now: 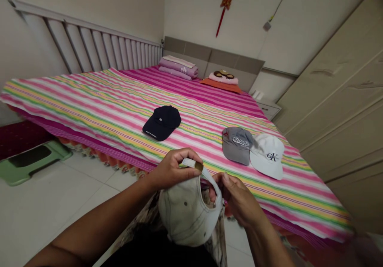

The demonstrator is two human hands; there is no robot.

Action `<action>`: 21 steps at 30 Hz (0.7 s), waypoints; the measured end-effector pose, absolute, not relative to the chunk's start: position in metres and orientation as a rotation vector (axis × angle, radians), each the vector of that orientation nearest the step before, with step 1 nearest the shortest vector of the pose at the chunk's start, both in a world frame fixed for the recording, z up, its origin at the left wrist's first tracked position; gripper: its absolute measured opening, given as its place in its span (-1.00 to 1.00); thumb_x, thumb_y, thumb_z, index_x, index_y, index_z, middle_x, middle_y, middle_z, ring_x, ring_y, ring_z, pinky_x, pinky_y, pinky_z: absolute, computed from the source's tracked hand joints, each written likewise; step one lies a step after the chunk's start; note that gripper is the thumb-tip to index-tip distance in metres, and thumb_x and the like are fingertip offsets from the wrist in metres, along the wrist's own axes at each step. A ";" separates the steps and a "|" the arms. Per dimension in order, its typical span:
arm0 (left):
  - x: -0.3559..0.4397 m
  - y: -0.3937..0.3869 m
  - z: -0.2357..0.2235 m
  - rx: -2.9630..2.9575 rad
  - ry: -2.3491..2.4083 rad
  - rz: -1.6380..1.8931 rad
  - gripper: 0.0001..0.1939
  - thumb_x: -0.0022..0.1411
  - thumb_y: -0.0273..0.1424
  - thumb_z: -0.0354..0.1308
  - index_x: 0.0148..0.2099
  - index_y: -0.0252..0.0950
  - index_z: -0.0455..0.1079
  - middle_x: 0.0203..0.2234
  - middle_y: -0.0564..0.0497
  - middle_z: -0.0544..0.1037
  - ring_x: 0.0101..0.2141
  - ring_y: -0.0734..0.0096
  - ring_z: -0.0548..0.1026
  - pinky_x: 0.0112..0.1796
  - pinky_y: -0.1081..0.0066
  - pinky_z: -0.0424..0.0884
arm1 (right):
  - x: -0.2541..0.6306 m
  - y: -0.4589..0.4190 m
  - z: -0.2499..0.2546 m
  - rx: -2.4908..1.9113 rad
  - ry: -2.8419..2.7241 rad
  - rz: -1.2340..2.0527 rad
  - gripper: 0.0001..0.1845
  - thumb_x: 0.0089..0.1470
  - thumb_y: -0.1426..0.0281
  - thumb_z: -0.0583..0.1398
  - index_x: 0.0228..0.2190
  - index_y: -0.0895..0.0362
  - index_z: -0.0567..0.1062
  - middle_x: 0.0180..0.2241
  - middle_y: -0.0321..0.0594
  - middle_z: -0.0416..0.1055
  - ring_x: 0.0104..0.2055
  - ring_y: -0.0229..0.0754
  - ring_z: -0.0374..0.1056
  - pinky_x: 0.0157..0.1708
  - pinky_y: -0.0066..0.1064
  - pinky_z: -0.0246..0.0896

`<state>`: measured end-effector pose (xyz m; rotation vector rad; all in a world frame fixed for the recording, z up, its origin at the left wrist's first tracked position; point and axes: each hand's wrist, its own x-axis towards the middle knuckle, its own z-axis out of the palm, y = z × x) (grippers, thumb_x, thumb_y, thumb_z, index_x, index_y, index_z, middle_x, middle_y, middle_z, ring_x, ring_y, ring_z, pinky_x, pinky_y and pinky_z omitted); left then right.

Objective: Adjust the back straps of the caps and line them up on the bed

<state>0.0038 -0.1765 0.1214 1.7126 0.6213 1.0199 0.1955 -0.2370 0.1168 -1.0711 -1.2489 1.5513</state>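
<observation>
Cap of cream cotton point(187, 215) held in air by 2 hands, near edge of striped bed point(89, 107). Left hand point(175, 169) with closed grip on back strap point(191, 163) beside brass buckle point(198, 166); right hand point(239, 199) with closed grip on same strap. Navy cap point(161, 122), grey cap point(236, 145), white cap point(267, 155) lying on bed.

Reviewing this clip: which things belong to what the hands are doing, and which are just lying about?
In use:
left hand
right hand
beige cap
white strap
brass buckle

Lying about:
navy cap
grey cap
white CK cap
striped bedspread
folded purple bedding
</observation>
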 end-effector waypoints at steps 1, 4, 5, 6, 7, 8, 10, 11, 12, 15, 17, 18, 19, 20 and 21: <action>0.003 -0.175 0.121 1.692 0.615 1.010 -0.72 -0.04 -0.32 0.21 -0.27 -0.38 0.36 -0.43 0.00 0.41 -0.42 0.48 0.36 -0.41 0.48 0.28 | 0.195 -0.237 0.118 -1.062 -1.227 1.571 -0.57 0.02 0.08 0.04 -0.52 0.19 0.41 -0.66 -0.26 0.35 -0.63 -0.31 0.19 -0.60 -0.50 0.03; 0.001 -0.172 0.122 1.602 0.603 0.973 -0.71 -0.06 -0.34 0.23 -0.28 -0.38 0.36 -0.45 0.02 0.40 -0.45 0.52 0.34 -0.44 0.51 0.25 | 0.195 -0.236 0.119 -1.006 -1.186 1.622 -0.60 0.01 0.10 0.07 -0.51 0.19 0.41 -0.66 -0.24 0.37 -0.63 -0.30 0.20 -0.61 -0.50 0.03; 0.000 -0.171 0.122 1.575 0.597 0.968 -0.71 -0.07 -0.35 0.24 -0.28 -0.38 0.35 -0.46 0.03 0.39 -0.46 0.53 0.33 -0.44 0.51 0.24 | 0.195 -0.236 0.119 -0.984 -1.190 1.630 -0.61 0.02 0.11 0.07 -0.50 0.20 0.41 -0.65 -0.23 0.37 -0.62 -0.30 0.21 -0.61 -0.49 0.03; -0.001 -0.170 0.123 1.554 0.591 0.965 -0.72 -0.08 -0.36 0.24 -0.28 -0.38 0.35 -0.47 0.03 0.39 -0.46 0.54 0.33 -0.45 0.52 0.24 | 0.196 -0.236 0.119 -0.968 -1.200 1.641 -0.62 0.03 0.12 0.06 -0.48 0.20 0.41 -0.63 -0.22 0.38 -0.61 -0.30 0.21 -0.60 -0.49 0.04; -0.001 -0.169 0.123 1.542 0.586 0.968 -0.72 -0.08 -0.37 0.24 -0.29 -0.38 0.36 -0.47 0.04 0.38 -0.47 0.54 0.33 -0.45 0.52 0.24 | 0.197 -0.235 0.118 -0.958 -1.212 1.659 -0.63 0.03 0.13 0.07 -0.46 0.20 0.41 -0.61 -0.21 0.39 -0.60 -0.30 0.21 -0.59 -0.49 0.05; -0.002 -0.168 0.123 1.537 0.583 0.975 -0.73 -0.08 -0.37 0.24 -0.29 -0.39 0.36 -0.47 0.04 0.38 -0.46 0.54 0.32 -0.44 0.52 0.24 | 0.198 -0.234 0.116 -0.956 -1.225 1.682 -0.65 0.02 0.14 0.09 -0.44 0.20 0.41 -0.59 -0.21 0.39 -0.59 -0.31 0.21 -0.58 -0.49 0.05; -0.003 -0.166 0.124 1.540 0.582 0.992 -0.74 -0.08 -0.38 0.24 -0.30 -0.38 0.36 -0.46 0.04 0.39 -0.45 0.54 0.33 -0.43 0.52 0.24 | 0.199 -0.234 0.113 -0.964 -1.248 1.729 -0.68 -0.01 0.16 0.13 -0.43 0.20 0.40 -0.55 -0.23 0.38 -0.59 -0.34 0.18 -0.57 -0.50 0.04; -0.003 -0.165 0.124 1.545 0.583 0.997 -0.74 -0.08 -0.38 0.24 -0.30 -0.38 0.36 -0.46 0.04 0.39 -0.45 0.54 0.32 -0.43 0.53 0.24 | 0.200 -0.233 0.112 -0.963 -1.253 1.745 -0.70 -0.03 0.18 0.15 -0.44 0.20 0.40 -0.54 -0.24 0.37 -0.59 -0.35 0.18 -0.57 -0.51 0.04; -0.003 -0.165 0.125 1.551 0.583 0.995 -0.74 -0.08 -0.38 0.24 -0.30 -0.38 0.36 -0.46 0.04 0.38 -0.45 0.55 0.32 -0.43 0.53 0.24 | 0.199 -0.233 0.110 -0.956 -1.258 1.749 -0.71 -0.04 0.19 0.17 -0.45 0.20 0.39 -0.55 -0.25 0.36 -0.58 -0.35 0.18 -0.57 -0.51 0.03; -0.002 -0.166 0.125 1.572 0.565 0.969 -0.73 -0.08 -0.38 0.25 -0.29 -0.38 0.36 -0.46 0.04 0.38 -0.47 0.56 0.31 -0.45 0.54 0.22 | 0.194 -0.234 0.110 -0.941 -1.266 1.708 -0.72 -0.04 0.21 0.17 -0.42 0.20 0.39 -0.59 -0.28 0.35 -0.59 -0.36 0.17 -0.59 -0.53 -0.01; 0.000 -0.167 0.125 1.592 0.537 0.955 -0.73 -0.07 -0.38 0.24 -0.29 -0.39 0.36 -0.45 0.04 0.38 -0.45 0.55 0.33 -0.43 0.53 0.24 | 0.189 -0.235 0.113 -0.972 -1.261 1.638 -0.72 -0.03 0.20 0.16 -0.43 0.19 0.37 -0.66 -0.33 0.32 -0.65 -0.39 0.12 -0.63 -0.54 -0.07; 0.002 -0.168 0.125 1.602 0.519 0.952 -0.74 -0.06 -0.38 0.24 -0.28 -0.39 0.36 -0.44 0.03 0.39 -0.44 0.53 0.34 -0.42 0.52 0.25 | 0.187 -0.235 0.115 -1.001 -1.258 1.590 -0.72 -0.03 0.20 0.16 -0.46 0.19 0.36 -0.69 -0.36 0.29 -0.68 -0.40 0.08 -0.65 -0.55 -0.10; 0.003 -0.170 0.125 1.613 0.500 0.951 -0.74 -0.06 -0.38 0.24 -0.28 -0.39 0.36 -0.44 0.02 0.39 -0.42 0.53 0.35 -0.40 0.52 0.25 | 0.184 -0.235 0.117 -1.030 -1.257 1.543 -0.71 -0.03 0.19 0.16 -0.50 0.19 0.35 -0.73 -0.39 0.25 -0.70 -0.42 0.04 -0.67 -0.56 -0.12; 0.004 -0.171 0.125 1.628 0.481 0.950 -0.75 -0.05 -0.39 0.23 -0.28 -0.39 0.36 -0.43 0.02 0.40 -0.42 0.53 0.35 -0.39 0.51 0.26 | 0.182 -0.236 0.119 -1.054 -1.258 1.502 -0.70 -0.03 0.19 0.16 -0.54 0.18 0.33 -0.75 -0.41 0.21 -0.72 -0.43 0.01 -0.68 -0.56 -0.14; 0.005 -0.171 0.124 1.645 0.463 0.949 -0.75 -0.05 -0.39 0.23 -0.28 -0.39 0.36 -0.43 0.02 0.40 -0.41 0.52 0.36 -0.38 0.51 0.27 | 0.180 -0.237 0.122 -1.073 -1.260 1.473 -0.68 -0.03 0.18 0.16 -0.58 0.18 0.31 -0.77 -0.43 0.19 -0.73 -0.44 -0.02 -0.70 -0.56 -0.15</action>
